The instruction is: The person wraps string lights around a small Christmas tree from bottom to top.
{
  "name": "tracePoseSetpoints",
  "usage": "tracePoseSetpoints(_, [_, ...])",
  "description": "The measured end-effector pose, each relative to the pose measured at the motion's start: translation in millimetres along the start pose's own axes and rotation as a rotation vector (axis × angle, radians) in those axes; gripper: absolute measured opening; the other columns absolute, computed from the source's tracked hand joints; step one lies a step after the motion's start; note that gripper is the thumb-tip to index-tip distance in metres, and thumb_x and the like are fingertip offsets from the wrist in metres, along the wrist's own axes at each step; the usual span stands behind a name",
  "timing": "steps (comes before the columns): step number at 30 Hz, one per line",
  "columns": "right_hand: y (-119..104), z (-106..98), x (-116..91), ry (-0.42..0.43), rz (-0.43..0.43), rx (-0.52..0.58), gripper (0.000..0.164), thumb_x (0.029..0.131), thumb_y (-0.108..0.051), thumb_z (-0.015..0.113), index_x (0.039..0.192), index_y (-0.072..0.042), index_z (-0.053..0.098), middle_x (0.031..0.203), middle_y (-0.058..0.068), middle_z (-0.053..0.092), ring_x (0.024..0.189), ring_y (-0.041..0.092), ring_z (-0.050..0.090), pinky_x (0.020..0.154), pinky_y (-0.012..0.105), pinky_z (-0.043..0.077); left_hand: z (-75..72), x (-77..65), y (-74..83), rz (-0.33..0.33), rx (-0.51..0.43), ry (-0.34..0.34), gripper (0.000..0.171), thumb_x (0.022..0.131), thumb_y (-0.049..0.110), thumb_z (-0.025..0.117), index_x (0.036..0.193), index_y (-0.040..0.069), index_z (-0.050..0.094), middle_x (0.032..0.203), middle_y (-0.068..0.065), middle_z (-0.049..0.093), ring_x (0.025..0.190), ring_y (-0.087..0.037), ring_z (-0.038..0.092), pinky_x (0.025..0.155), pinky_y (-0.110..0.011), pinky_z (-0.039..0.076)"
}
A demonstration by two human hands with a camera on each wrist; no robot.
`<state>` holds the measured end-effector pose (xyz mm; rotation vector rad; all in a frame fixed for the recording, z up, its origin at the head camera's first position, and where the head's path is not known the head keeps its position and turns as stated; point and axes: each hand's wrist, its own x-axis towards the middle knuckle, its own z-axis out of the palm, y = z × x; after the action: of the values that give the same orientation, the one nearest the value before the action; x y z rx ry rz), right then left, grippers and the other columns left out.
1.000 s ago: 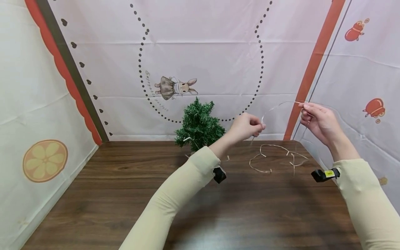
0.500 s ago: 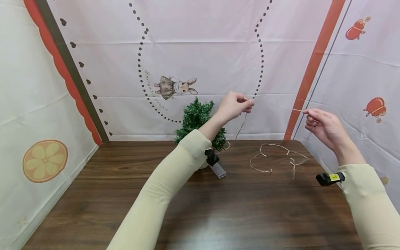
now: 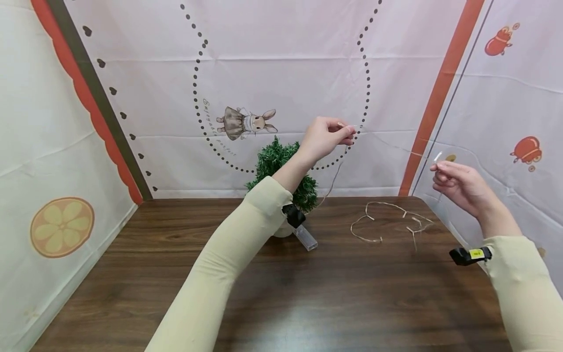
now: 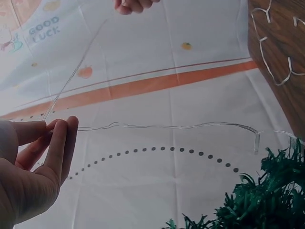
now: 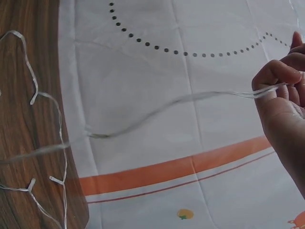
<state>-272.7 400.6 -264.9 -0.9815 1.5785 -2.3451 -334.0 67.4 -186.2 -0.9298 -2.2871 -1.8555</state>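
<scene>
A thin clear-wired string of lights (image 3: 396, 146) stretches between the two raised hands. My left hand (image 3: 327, 137) pinches the wire in front of and above a small green artificial tree (image 3: 274, 159); from there the wire (image 4: 181, 126) runs back down toward the tree. To the right, my right hand (image 3: 462, 183) pinches the other end of that span, and a small white bulb (image 3: 437, 156) sticks up at its fingertips. More of the light string (image 3: 387, 204) lies in loose loops on the table. My left forearm covers part of the tree.
A clear battery box (image 3: 305, 238) lies on the brown wooden table (image 3: 334, 293) beside the tree's pale base (image 3: 283, 230). Printed cloth (image 3: 281, 78) hangs behind the table and on both sides.
My left hand has risen and moved left, drawing the wire out straighter. My right hand has shifted slightly down and right. The battery box has come into view below the left wrist.
</scene>
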Motion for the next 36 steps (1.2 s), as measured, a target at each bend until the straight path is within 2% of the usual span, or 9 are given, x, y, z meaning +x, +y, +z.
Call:
tracePoseSetpoints(3, [-1.9,-5.0,-1.7,-0.062,-0.032,0.087,0.053,0.102,0.000,0.009,0.103,0.010,0.061,0.070,0.005,0.044,0.060,0.017,0.018,0.057,0.028,0.013,1.8,-3.6,6.1,0.012,-0.039,-0.034,0.020,0.093,0.018,0.062,0.099,0.001,0.071,0.098,-0.013,0.072,0.082,-0.015,0.072,0.080,-0.015,0.052])
tracePoseSetpoints(7, [-4.3,-9.3,-1.3,-0.070,-0.071,0.152,0.055,0.101,-0.002,0.006,0.100,0.013,0.059,0.069,0.008,0.037,0.059,0.016,0.017,0.057,0.026,0.010,4.4,-6.2,18.7,0.064,-0.018,-0.064,0.020,0.094,0.018,0.061,0.100,0.003,0.072,0.097,-0.010,0.072,0.081,-0.012,0.071,0.081,-0.015,0.052])
tracePoseSetpoints(10, [-4.6,-10.8,0.6,-0.057,-0.084,0.182,0.054,0.102,-0.003,0.007,0.099,0.014,0.059,0.069,0.008,0.038,0.059,0.016,0.016,0.057,0.026,0.010,1.1,-2.1,23.4,0.097,0.045,-0.020,0.018,0.093,0.019,0.062,0.096,0.006,0.073,0.092,-0.009,0.073,0.078,-0.010,0.070,0.079,-0.013,0.051])
tracePoseSetpoints(12, [-4.1,-11.1,1.5,-0.048,-0.085,0.198,0.054,0.102,-0.003,0.008,0.098,0.015,0.059,0.069,0.009,0.039,0.058,0.015,0.015,0.057,0.025,0.010,-3.9,3.6,20.8,0.100,0.082,0.018,0.016,0.092,0.019,0.063,0.094,0.007,0.073,0.090,-0.007,0.073,0.076,-0.009,0.070,0.078,-0.014,0.051])
tracePoseSetpoints(16, [-3.2,-9.8,3.4,-0.040,-0.086,0.190,0.054,0.102,-0.003,0.009,0.099,0.014,0.060,0.069,0.008,0.037,0.057,0.015,0.015,0.057,0.025,0.010,-18.9,14.7,7.4,0.067,0.173,0.079,0.016,0.092,0.022,0.064,0.093,0.010,0.075,0.091,-0.002,0.074,0.076,-0.007,0.070,0.075,-0.017,0.051])
tracePoseSetpoints(24, [-4.5,-4.2,11.8,-0.036,-0.085,0.133,0.051,0.102,-0.002,0.010,0.100,0.011,0.059,0.069,0.007,0.033,0.059,0.016,0.017,0.057,0.026,0.011,-52.1,25.3,-11.7,-0.028,0.296,0.120,0.020,0.092,0.028,0.062,0.097,0.013,0.075,0.092,-0.001,0.074,0.083,-0.008,0.070,0.072,-0.021,0.049])
tracePoseSetpoints(27, [-4.1,-3.0,13.5,-0.028,-0.084,0.137,0.051,0.102,-0.002,0.011,0.100,0.011,0.060,0.068,0.007,0.037,0.059,0.016,0.018,0.058,0.027,0.012,-63.7,27.9,-16.3,-0.040,0.324,0.135,0.021,0.093,0.028,0.062,0.098,0.012,0.075,0.091,-0.002,0.074,0.086,-0.012,0.070,0.074,-0.021,0.050])
tracePoseSetpoints(33, [-3.4,-0.3,17.4,0.014,-0.081,0.061,0.048,0.103,-0.002,0.015,0.100,0.008,0.063,0.071,0.004,0.051,0.062,0.018,0.020,0.060,0.028,0.015,-85.7,29.9,-23.2,-0.078,0.366,0.165,0.024,0.093,0.030,0.061,0.099,0.011,0.074,0.094,-0.005,0.074,0.089,-0.014,0.070,0.076,-0.024,0.051])
tracePoseSetpoints(36, [-3.2,1.5,21.9,0.000,-0.079,0.067,0.049,0.103,-0.002,0.014,0.103,0.007,0.062,0.071,0.004,0.051,0.064,0.018,0.019,0.061,0.029,0.015,-94.7,29.7,-25.9,-0.098,0.376,0.162,0.024,0.093,0.030,0.061,0.100,0.010,0.074,0.095,-0.006,0.074,0.088,-0.013,0.070,0.079,-0.024,0.052])
